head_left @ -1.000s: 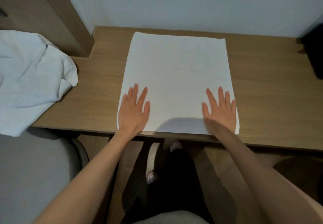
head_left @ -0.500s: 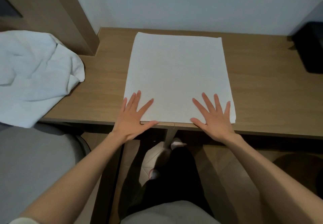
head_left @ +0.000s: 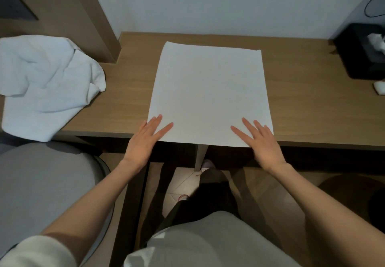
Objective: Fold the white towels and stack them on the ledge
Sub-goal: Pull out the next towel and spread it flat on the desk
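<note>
A white towel (head_left: 209,91) lies spread flat on the wooden ledge (head_left: 312,108), its near edge at the ledge's front. My left hand (head_left: 145,139) rests with straight fingers on the towel's near left corner. My right hand (head_left: 261,139) lies the same way on the near right corner. Both palms hang past the ledge's front edge. A second white towel (head_left: 45,83) sits crumpled at the ledge's left end, partly drooping over the front.
A black box (head_left: 362,52) with a small white item beside it stands at the far right of the ledge. A wooden panel (head_left: 91,16) rises at the back left. A grey rounded seat (head_left: 41,187) is below the crumpled towel.
Both hands have slid back toward me along the towel, from flat on its near part to its front corners. The towel stays flat.
</note>
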`<state>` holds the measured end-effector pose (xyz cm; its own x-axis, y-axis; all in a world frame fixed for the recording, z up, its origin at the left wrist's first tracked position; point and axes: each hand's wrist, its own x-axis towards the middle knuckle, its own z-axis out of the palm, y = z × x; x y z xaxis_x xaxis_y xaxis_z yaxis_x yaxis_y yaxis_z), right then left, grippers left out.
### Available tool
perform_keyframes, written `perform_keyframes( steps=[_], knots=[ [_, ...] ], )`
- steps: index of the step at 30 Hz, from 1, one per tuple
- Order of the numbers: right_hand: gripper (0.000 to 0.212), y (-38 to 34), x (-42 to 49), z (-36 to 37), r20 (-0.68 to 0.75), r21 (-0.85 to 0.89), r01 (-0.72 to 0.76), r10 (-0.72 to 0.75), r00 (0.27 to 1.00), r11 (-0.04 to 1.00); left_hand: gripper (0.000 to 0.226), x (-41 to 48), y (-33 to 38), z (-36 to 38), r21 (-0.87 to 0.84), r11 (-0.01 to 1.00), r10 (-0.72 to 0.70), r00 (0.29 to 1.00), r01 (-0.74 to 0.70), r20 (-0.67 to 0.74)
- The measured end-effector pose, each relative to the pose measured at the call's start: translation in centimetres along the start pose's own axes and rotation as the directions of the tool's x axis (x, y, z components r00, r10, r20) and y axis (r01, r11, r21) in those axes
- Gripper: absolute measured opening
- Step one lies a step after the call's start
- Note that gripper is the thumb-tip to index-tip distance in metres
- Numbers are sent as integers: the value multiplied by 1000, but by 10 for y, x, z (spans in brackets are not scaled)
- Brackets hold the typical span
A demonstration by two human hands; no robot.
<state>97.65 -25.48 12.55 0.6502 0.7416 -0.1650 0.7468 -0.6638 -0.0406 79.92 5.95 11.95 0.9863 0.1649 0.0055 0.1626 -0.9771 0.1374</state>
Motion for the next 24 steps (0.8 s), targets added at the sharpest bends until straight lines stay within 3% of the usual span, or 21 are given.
perform_keyframes(
  steps=[6,8,12,15,17,24],
  knots=[
    [93,8,-17,-15,-8,173,-67,70,998,983,84,-7,-12,-16,-96,995,-8,999,5,-36],
    [79,14,-23,-19,-42,260,-97,112,993,961,69,-6,-14,-23,-206,978,-40,998,29,-49],
    [44,17,-27,-30,-130,461,-155,239,962,874,40,-1,-21,-34,-368,918,-132,989,148,68],
    [32,15,-18,-37,-293,580,-151,377,879,801,34,9,-24,-50,-503,850,-179,984,155,1],
    [27,14,-10,-40,-373,636,-134,455,808,760,29,18,-21,-63,-624,762,-284,955,172,-83],
    [17,17,32,-61,-432,802,-105,693,578,588,26,70,-9,-97,-774,621,-463,854,123,-236]
  ],
)
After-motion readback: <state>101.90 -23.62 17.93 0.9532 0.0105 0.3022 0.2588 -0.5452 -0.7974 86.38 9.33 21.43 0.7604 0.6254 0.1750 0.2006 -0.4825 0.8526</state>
